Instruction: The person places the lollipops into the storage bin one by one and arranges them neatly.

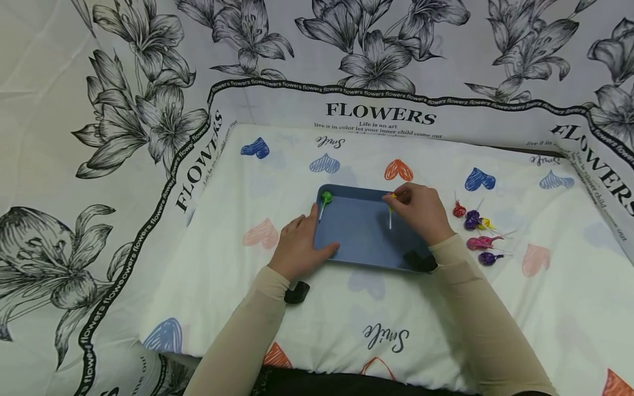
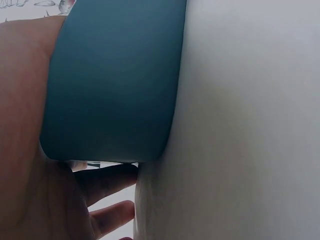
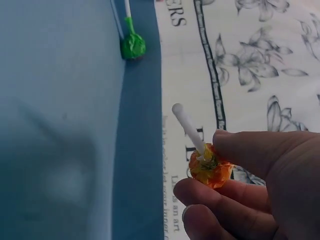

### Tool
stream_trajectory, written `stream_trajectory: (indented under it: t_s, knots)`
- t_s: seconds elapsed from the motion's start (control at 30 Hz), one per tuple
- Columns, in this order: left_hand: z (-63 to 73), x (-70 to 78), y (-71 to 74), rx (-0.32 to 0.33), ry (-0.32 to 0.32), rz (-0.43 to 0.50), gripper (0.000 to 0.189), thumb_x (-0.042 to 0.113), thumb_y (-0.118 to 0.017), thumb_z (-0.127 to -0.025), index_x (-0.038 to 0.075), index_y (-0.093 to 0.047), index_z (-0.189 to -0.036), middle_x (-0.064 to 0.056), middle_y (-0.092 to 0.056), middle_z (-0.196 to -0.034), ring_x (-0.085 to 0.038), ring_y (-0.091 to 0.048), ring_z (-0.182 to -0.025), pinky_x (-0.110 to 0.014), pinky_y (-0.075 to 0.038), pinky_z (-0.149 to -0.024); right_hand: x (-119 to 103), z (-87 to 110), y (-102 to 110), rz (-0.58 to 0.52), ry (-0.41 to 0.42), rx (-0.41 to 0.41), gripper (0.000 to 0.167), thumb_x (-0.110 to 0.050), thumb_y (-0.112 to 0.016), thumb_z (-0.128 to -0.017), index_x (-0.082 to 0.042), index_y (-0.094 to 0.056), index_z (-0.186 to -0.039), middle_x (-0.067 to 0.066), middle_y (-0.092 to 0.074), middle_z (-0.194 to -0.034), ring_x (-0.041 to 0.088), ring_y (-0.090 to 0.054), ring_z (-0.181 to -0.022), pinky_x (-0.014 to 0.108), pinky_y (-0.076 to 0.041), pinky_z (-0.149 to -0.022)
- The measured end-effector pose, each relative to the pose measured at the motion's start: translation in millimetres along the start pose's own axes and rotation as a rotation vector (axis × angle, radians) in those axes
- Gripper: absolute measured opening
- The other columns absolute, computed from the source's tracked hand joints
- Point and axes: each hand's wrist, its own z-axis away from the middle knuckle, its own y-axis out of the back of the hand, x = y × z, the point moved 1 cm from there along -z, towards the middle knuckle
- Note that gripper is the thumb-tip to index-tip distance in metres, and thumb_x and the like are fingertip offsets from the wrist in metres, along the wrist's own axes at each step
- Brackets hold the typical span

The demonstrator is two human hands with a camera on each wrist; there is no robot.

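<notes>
A shallow blue tray (image 1: 361, 236) lies on the heart-print cloth. At its left side, my left hand (image 1: 299, 245) grips the near left corner, thumb over the rim and fingers along the outer wall (image 2: 112, 90). Over the far right part of the tray, my right hand (image 1: 423, 212) pinches an orange-and-yellow wrapped lollipop (image 3: 212, 170) by its candy end between thumb and fingers. Its white stick points down toward the near side in the head view. A green lollipop (image 1: 326, 197) sits in the tray's far left corner, stick toward the near side.
Right of the tray lie several loose lollipops: a red one (image 1: 459, 209), a purple one (image 1: 472, 220) beside a yellow one (image 1: 486, 224), a pink one (image 1: 479, 243) and another purple one (image 1: 487, 258). A flower-print cloth (image 1: 277, 107) surrounds the heart-print surface.
</notes>
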Motion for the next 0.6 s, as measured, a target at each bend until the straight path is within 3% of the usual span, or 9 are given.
stream_trajectory:
  t_s: [0.6]
  knots:
    - [-0.5, -1.0, -0.1, 0.0, 0.004, -0.002, 0.109, 0.065, -0.068, -0.092, 0.009, -0.017, -0.169, -0.014, -0.043, -0.165, -0.039, -0.038, -0.151, -0.059, -0.029, -0.122, -8.6, -11.8, -21.5, 0.05, -0.012, -0.012, 0.042, -0.041, -0.075, -0.098, 0.0, -0.08, -0.107, 0.015, -0.079, -0.093, 0.027, -0.073, -0.078, 0.044, -0.056, -0.066]
